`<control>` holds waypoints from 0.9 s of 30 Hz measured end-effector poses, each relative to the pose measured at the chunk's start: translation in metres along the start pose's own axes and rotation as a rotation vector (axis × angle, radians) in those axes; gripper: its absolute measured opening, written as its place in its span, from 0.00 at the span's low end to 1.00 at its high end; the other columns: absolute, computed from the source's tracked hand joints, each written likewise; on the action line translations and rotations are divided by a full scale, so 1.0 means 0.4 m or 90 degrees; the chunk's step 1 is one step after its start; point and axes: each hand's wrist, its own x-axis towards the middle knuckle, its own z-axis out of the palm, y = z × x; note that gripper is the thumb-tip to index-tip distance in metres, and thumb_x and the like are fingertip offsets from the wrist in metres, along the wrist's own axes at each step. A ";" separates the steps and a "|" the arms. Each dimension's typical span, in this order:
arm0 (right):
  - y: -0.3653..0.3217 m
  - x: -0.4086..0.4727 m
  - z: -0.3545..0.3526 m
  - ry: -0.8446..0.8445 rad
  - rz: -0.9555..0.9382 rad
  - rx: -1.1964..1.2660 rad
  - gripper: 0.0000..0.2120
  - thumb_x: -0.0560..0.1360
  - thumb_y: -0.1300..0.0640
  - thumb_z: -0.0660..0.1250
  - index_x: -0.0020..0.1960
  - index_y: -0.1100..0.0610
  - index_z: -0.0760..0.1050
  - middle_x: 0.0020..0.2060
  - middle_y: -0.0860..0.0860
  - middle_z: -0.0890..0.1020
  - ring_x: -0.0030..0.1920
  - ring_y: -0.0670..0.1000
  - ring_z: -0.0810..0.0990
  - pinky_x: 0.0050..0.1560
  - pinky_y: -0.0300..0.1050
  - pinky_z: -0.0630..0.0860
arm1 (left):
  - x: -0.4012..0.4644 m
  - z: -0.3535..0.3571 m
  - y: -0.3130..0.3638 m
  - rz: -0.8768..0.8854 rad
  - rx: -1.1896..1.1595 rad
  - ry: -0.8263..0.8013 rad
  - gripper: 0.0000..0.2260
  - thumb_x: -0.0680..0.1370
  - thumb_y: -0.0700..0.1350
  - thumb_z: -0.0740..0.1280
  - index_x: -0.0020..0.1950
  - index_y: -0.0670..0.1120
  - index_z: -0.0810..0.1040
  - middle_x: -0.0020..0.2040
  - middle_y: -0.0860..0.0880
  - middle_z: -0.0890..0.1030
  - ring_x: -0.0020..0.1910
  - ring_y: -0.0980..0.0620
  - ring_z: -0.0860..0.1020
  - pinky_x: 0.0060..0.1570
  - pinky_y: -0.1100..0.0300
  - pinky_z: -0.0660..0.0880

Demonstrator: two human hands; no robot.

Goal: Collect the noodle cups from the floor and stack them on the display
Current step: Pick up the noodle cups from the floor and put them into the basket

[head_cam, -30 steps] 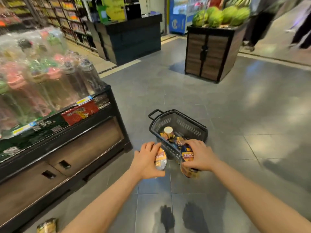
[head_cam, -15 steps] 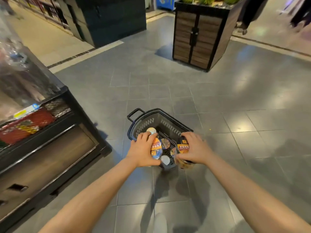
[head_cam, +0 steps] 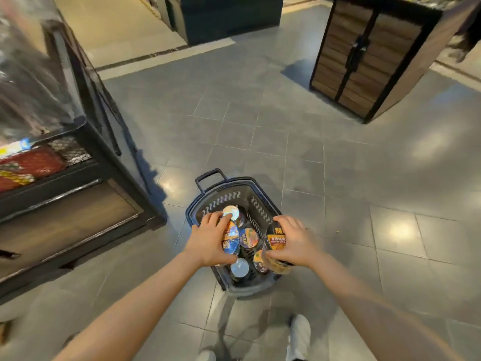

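Above the basket [head_cam: 235, 289], each hand grips 1 noodle cup: left hand [head_cam: 208, 242] curled round the blue cup [head_cam: 230, 239], right hand [head_cam: 294, 243] round the black cup [head_cam: 276, 241], probably for lifting out.

grey tiled floor [head_cam: 260, 121]; wood-slat cabinet with black frame and double doors [head_cam: 364, 56], upper right; dark counter block [head_cam: 229, 16], top centre; white shoes [head_cam: 299, 334], bottom edge; red packets [head_cam: 28, 165] behind wire mesh, far left; beige floor strip [head_cam: 117, 29] beyond.
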 end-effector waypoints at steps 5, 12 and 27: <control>0.128 0.097 -0.059 -0.056 -0.083 -0.034 0.46 0.62 0.30 0.68 0.74 0.46 0.57 0.71 0.44 0.64 0.70 0.50 0.63 0.65 0.54 0.67 | 0.056 0.043 0.097 -0.131 -0.065 0.002 0.50 0.61 0.69 0.67 0.78 0.53 0.54 0.74 0.51 0.59 0.73 0.47 0.57 0.63 0.41 0.68; 0.215 0.237 -0.101 -0.131 -0.166 -0.078 0.47 0.61 0.30 0.69 0.74 0.48 0.58 0.70 0.46 0.66 0.69 0.50 0.65 0.66 0.55 0.67 | 0.104 0.105 0.183 -0.228 -0.106 0.013 0.47 0.63 0.68 0.68 0.77 0.54 0.57 0.72 0.51 0.62 0.72 0.46 0.60 0.61 0.44 0.69; 0.110 0.534 -0.015 -0.276 -0.284 -0.175 0.50 0.62 0.29 0.69 0.76 0.48 0.54 0.73 0.45 0.60 0.72 0.50 0.58 0.70 0.55 0.63 | 0.164 0.233 0.019 -0.417 -0.242 0.023 0.49 0.61 0.71 0.66 0.77 0.56 0.55 0.73 0.52 0.61 0.73 0.49 0.58 0.65 0.44 0.66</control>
